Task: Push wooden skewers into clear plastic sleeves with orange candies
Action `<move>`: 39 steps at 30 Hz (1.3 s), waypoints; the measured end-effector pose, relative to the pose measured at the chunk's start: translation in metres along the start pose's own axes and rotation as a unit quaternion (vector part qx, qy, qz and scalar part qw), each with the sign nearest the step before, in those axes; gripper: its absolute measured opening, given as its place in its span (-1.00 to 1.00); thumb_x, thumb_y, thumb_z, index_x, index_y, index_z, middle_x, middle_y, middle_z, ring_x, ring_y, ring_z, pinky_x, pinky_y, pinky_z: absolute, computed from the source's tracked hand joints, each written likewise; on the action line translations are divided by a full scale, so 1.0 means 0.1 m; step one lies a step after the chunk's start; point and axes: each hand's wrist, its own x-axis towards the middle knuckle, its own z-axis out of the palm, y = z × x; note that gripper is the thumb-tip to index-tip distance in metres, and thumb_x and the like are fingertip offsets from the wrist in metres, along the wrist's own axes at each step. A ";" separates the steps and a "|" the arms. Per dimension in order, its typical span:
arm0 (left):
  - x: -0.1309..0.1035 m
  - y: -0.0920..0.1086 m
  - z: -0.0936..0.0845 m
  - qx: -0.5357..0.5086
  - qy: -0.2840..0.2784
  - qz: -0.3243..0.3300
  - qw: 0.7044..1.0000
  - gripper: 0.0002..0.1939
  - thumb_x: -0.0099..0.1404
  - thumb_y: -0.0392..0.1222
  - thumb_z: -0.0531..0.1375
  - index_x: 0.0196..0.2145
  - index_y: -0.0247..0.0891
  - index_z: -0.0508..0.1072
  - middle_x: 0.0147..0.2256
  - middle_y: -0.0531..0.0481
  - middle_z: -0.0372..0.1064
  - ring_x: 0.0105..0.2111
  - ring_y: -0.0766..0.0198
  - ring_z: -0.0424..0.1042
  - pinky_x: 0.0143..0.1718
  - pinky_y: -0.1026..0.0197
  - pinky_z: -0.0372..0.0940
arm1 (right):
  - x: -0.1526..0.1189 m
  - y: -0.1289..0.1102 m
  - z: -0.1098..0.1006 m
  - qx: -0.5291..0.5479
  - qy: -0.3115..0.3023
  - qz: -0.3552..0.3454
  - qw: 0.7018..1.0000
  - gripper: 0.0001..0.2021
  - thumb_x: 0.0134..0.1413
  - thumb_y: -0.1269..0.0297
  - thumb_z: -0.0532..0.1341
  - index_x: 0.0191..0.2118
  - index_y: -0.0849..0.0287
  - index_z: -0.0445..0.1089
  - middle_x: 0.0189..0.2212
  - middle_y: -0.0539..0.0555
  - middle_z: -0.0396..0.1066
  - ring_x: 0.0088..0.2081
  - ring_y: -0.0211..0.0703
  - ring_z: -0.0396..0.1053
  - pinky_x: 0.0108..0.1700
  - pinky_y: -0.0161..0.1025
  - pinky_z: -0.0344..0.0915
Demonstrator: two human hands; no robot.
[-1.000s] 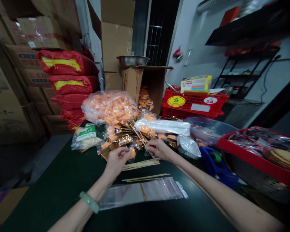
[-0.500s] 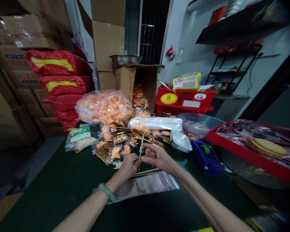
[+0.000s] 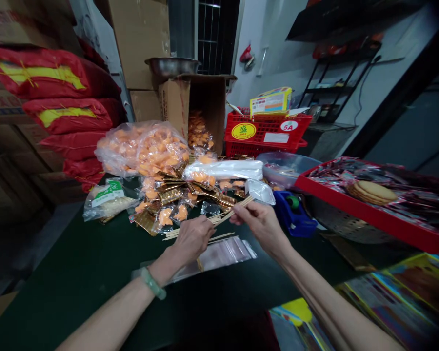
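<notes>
A thin bundle of pale wooden sticks (image 3: 222,217) slants across the table, rising to the right. My right hand (image 3: 265,226) is closed in a pinch on it near its right end. Curled over the sticks lower down is my left hand (image 3: 193,238), its fingers closed on them; its fingertips are partly hidden. Flat clear plastic sleeves (image 3: 225,253) lie just below both hands, with a loose stick (image 3: 221,237) along their upper edge. Beyond the hands spreads a pile of gold packets (image 3: 170,196) and small clear-wrapped orange pieces (image 3: 165,216).
Behind the pile are a large bag of orange pieces (image 3: 142,148) and a roll of white plastic bags (image 3: 227,170). A blue tape dispenser (image 3: 295,214) and a red-rimmed tray (image 3: 336,204) with biscuits (image 3: 371,191) stand right. Red sacks (image 3: 73,114) are stacked left.
The sticks, held upright between both hands before, now slant to the right. My right hand has moved right and up, away from my left hand. The whole view has shifted slightly.
</notes>
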 end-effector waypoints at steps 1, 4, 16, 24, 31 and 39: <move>-0.03 0.03 -0.01 0.002 0.025 -0.007 1.000 -0.79 0.28 -0.24 -0.01 -0.33 -0.37 0.38 -0.42 -0.08 0.25 -0.44 0.25 0.25 -0.47 0.25 0.09 | -0.04 -0.01 -0.06 0.001 0.034 -0.011 0.999 -0.70 -0.17 0.07 0.26 -0.58 0.26 0.38 -0.65 0.02 0.39 -0.58 -0.31 0.31 -0.52 -0.36 0.29; -0.16 0.09 0.01 -0.010 0.018 0.001 1.000 -0.80 0.29 -0.23 -0.02 -0.28 -0.35 0.35 -0.38 -0.08 0.26 -0.41 0.26 0.27 -0.42 0.26 0.13 | -0.19 -0.03 -0.24 -0.001 0.098 -0.005 0.995 -0.72 -0.19 0.08 0.28 -0.52 0.25 0.41 -0.61 0.05 0.42 -0.56 -0.27 0.35 -0.51 -0.34 0.33; -0.17 0.03 0.24 0.003 -0.245 0.101 0.964 -0.80 0.23 -0.31 0.01 -0.17 -0.26 0.29 -0.27 -0.10 0.34 -0.32 0.17 0.35 -0.39 0.26 0.14 | -0.40 0.21 -0.52 -0.109 0.151 0.056 0.981 -0.68 -0.20 0.04 0.26 -0.58 0.25 0.38 -0.70 0.05 0.37 -0.67 -0.26 0.29 -0.61 -0.33 0.30; -0.13 -0.06 0.24 -0.012 -0.239 0.128 0.962 -0.89 0.15 -0.41 0.01 -0.41 -0.27 0.28 -0.42 0.02 0.31 -0.44 0.30 0.27 -0.42 0.32 0.11 | -0.44 0.23 -0.63 -0.017 0.204 0.041 0.978 -0.76 -0.26 0.15 0.33 -0.58 0.25 0.41 -0.66 -0.01 0.39 -0.60 -0.32 0.32 -0.52 -0.41 0.34; -0.14 -0.06 0.12 0.007 -0.205 0.174 0.963 -0.84 0.11 -0.47 -0.01 -0.46 -0.29 0.29 -0.45 0.04 0.27 -0.49 0.34 0.21 -0.49 0.30 0.03 | -0.40 0.18 -0.51 0.121 0.205 0.092 0.967 -0.71 -0.42 0.17 0.40 -0.57 0.28 0.42 -0.67 0.02 0.41 -0.61 -0.27 0.37 -0.60 -0.38 0.38; -0.17 -0.10 -0.06 0.012 -0.170 0.169 0.971 -0.82 0.19 -0.44 -0.04 -0.47 -0.29 0.30 -0.45 0.03 0.23 -0.51 0.34 0.18 -0.51 0.30 0.03 | -0.36 0.12 -0.46 0.148 0.198 0.101 0.964 -0.70 -0.46 0.17 0.41 -0.57 0.29 0.41 -0.69 0.01 0.39 -0.62 -0.25 0.38 -0.66 -0.41 0.34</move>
